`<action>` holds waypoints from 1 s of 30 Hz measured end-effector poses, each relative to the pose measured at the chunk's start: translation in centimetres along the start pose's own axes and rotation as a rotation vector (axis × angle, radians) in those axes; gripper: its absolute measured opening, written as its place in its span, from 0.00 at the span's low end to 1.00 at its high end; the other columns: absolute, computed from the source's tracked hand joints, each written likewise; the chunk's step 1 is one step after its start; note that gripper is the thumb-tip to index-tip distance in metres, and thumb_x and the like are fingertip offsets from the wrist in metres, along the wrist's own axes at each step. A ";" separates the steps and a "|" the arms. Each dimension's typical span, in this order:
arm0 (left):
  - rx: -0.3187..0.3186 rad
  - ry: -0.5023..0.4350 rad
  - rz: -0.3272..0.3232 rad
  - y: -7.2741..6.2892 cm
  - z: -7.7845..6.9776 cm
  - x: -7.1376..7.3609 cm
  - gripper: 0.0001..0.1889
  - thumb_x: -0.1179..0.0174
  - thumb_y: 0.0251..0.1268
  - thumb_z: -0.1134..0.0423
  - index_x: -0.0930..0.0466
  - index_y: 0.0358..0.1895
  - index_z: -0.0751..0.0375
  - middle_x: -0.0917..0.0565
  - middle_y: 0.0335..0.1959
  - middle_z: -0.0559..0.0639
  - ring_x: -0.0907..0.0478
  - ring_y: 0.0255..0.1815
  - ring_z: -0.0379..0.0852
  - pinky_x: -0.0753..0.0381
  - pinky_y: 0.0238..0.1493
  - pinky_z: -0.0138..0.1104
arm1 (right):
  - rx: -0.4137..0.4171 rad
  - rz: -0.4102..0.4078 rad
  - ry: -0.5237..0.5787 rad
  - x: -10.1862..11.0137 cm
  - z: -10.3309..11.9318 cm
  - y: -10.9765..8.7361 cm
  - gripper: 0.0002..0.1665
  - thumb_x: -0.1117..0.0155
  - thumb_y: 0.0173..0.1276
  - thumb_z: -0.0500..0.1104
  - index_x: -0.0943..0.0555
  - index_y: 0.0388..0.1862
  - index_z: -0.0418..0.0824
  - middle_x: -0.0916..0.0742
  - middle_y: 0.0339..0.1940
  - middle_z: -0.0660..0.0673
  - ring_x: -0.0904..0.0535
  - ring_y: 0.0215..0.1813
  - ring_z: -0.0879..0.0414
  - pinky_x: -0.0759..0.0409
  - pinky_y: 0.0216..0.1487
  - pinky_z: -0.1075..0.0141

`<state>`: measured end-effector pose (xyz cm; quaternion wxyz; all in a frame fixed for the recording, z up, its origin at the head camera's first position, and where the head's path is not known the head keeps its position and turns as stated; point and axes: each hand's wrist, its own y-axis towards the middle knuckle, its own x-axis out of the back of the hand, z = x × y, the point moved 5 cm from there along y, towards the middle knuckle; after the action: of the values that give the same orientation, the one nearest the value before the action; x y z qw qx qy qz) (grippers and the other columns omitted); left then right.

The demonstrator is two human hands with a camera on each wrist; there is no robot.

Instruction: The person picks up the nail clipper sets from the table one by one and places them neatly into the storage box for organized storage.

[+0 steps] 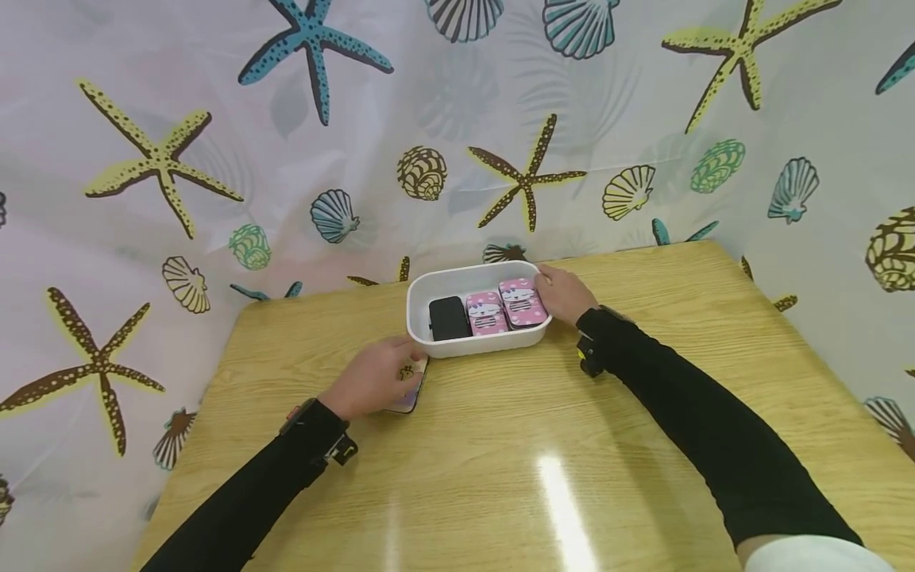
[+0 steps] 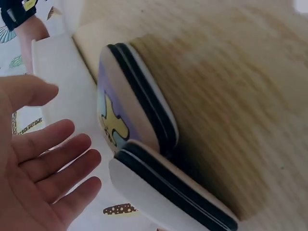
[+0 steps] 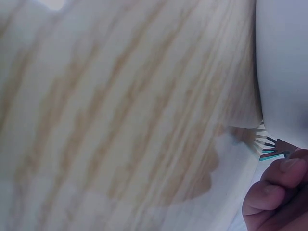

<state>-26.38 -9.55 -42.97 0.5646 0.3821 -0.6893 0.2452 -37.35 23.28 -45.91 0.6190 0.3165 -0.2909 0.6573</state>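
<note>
A white plastic bin (image 1: 480, 346) stands towards the back of the wooden table. Inside it lie a black case (image 1: 448, 319) and two pink polka-dot cases with a cartoon face, one pink case (image 1: 486, 312) beside another pink case (image 1: 523, 302). My right hand (image 1: 565, 294) grips the bin's right end, fingers curled at its wall. Left of the bin, my left hand (image 1: 376, 377) hovers by small flat cases. Its fingers are loosely extended in the left wrist view, apart from a patterned case (image 2: 114, 106) and a pale case (image 2: 168, 185) with dark edges.
The wooden table (image 1: 457, 461) extends in front of the bin and to both sides. Behind it hangs a white cloth (image 1: 386, 143) printed with starfish and shells. Glare lies on the tabletop near the front.
</note>
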 end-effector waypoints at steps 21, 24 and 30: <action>-0.070 0.125 0.341 -0.4 -0.5 -1.0 0.49 0.26 0.48 0.59 0.38 0.77 0.54 0.32 0.71 0.55 0.35 0.70 0.54 0.26 0.65 0.47 | -0.020 0.016 0.002 0.0 0.2 -0.3 0.35 0.67 0.82 0.55 0.40 0.80 0.38 0.29 0.75 0.34 0.35 0.77 0.39 0.41 0.76 0.46; -0.076 0.117 0.327 -0.3 -0.4 -1.0 0.47 0.27 0.50 0.58 0.37 0.77 0.55 0.31 0.70 0.55 0.34 0.70 0.53 0.27 0.66 0.46 | -0.018 0.013 0.000 0.0 0.1 -0.3 0.35 0.67 0.82 0.55 0.40 0.80 0.38 0.29 0.75 0.34 0.35 0.77 0.39 0.41 0.76 0.46; -0.052 0.080 0.315 -0.4 -0.1 -1.2 0.48 0.25 0.46 0.55 0.35 0.76 0.53 0.30 0.66 0.55 0.31 0.63 0.50 0.26 0.64 0.44 | -0.027 0.016 0.010 -0.1 -0.1 -0.1 0.35 0.67 0.82 0.55 0.40 0.80 0.39 0.28 0.75 0.35 0.35 0.76 0.39 0.41 0.76 0.46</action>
<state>-25.91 -9.38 -44.12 0.5560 0.2447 -0.7235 0.3278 -37.23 23.24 -46.06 0.6195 0.3027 -0.2992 0.6596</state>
